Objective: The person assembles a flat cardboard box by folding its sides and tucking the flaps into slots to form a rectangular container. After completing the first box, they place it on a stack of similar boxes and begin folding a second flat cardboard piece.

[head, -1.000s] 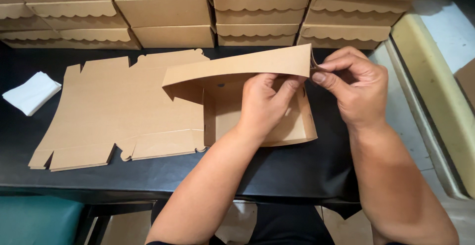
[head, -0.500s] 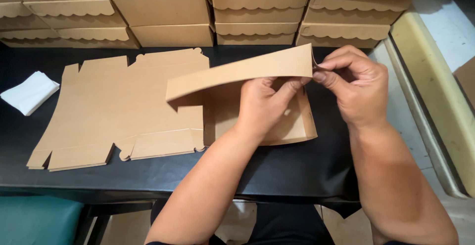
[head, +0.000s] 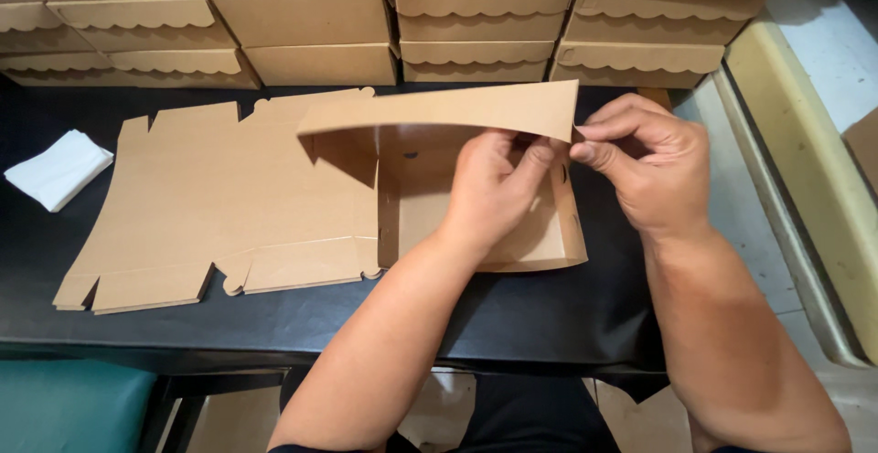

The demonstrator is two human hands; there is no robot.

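A half-folded brown cardboard box (head: pixel 430 188) stands on the black table (head: pixel 549 316), its walls up and its lid flap (head: pixel 448 108) raised over it. My left hand (head: pixel 498 188) reaches inside the box and presses against its right wall. My right hand (head: pixel 645 165) pinches the right end of the lid flap at the box's right wall. A flat, unfolded box blank (head: pixel 219 206) lies on the table just left of the box.
Stacks of finished brown boxes with scalloped lids (head: pixel 476 23) line the table's far edge. A folded white cloth (head: pixel 59 170) lies at the left. A teal seat (head: pixel 69 407) shows below the table, and a yellowish ledge (head: pixel 814 142) runs along the right.
The lid flap has dipped slightly lower over the box. Both hands stay at the right wall with only small finger shifts.
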